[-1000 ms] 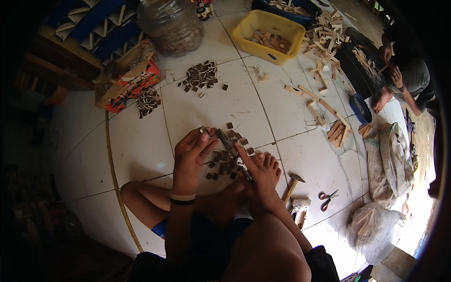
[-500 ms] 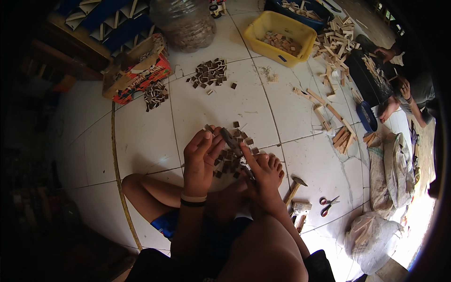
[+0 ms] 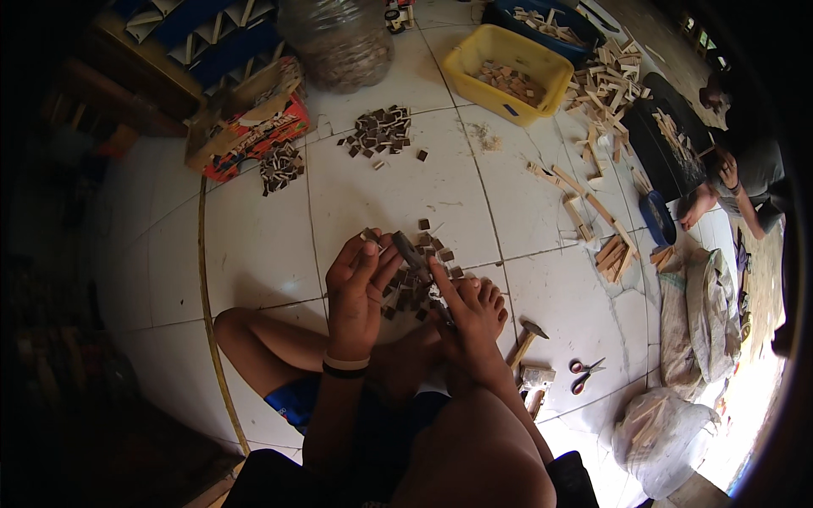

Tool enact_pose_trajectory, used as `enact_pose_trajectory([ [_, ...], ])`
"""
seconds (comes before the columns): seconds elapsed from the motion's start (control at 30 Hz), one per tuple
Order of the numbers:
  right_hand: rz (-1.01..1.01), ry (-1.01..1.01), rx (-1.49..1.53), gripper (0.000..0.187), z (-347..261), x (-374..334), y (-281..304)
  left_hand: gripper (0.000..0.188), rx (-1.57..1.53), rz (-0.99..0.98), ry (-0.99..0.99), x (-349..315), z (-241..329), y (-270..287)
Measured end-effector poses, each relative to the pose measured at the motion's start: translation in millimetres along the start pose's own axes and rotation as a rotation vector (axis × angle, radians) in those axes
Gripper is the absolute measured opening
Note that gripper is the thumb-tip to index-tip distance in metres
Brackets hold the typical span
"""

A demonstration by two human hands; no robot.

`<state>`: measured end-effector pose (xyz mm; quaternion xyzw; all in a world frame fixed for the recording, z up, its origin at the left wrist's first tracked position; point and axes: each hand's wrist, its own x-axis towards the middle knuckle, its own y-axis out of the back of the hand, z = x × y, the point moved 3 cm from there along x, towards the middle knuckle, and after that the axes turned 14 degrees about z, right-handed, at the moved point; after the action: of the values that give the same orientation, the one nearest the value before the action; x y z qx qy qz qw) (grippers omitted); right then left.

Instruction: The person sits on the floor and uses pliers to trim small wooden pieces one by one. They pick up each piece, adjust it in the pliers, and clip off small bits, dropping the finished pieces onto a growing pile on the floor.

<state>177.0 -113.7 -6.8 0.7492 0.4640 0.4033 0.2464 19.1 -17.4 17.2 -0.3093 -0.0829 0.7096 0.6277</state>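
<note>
My left hand [image 3: 356,292] pinches a small dark square piece [image 3: 370,236] between thumb and fingers, raised above the tiled floor. Close beside it, my right hand [image 3: 471,320] is closed around the handles of dark metal pliers [image 3: 412,253], index finger stretched along the tool. The head of the pliers lies near my left fingertips; whether its jaws touch anything, I cannot tell. Below both hands, a loose heap of similar dark square pieces [image 3: 406,298] covers the floor, partly hidden by the hands and my bare foot [image 3: 485,306].
Ahead lie another heap of dark squares [image 3: 377,131], a printed cardboard box [image 3: 254,127] and a yellow tub [image 3: 508,76]. A hammer [image 3: 527,339] and scissors [image 3: 584,374] rest at right, near plastic sacks [image 3: 699,313]. Another person's hand [image 3: 727,169] works at far right beside wood strips.
Both hands keep their grips and hardly move relative to each other. The view shifts slightly. At far right, the other person's posture has changed a little.
</note>
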Motion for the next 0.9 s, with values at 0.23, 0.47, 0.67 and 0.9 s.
enact_pose_trajectory([
  [0.23, -0.006, 0.009, -0.001, 0.082, -1.1, 1.4, 0.7, 0.030, 0.045, 0.029, -0.076, -2.6, 5.4, -4.6],
  [0.47, 0.024, 0.014, -0.006, 0.083, 1.1, -2.5, -4.6, 0.030, 0.058, 0.058, -0.112, -4.1, 5.4, -5.6],
  [0.67, 0.028, -0.020, 0.056, 0.083, 2.6, -3.0, -8.3, 0.034, 0.063, 0.080, -0.099, -4.6, 5.2, -8.8],
  [0.9, -0.012, -0.026, 0.232, 0.086, 1.6, -1.3, -7.9, 0.033, 0.061, 0.108, -0.052, -4.9, 5.4, -6.9],
])
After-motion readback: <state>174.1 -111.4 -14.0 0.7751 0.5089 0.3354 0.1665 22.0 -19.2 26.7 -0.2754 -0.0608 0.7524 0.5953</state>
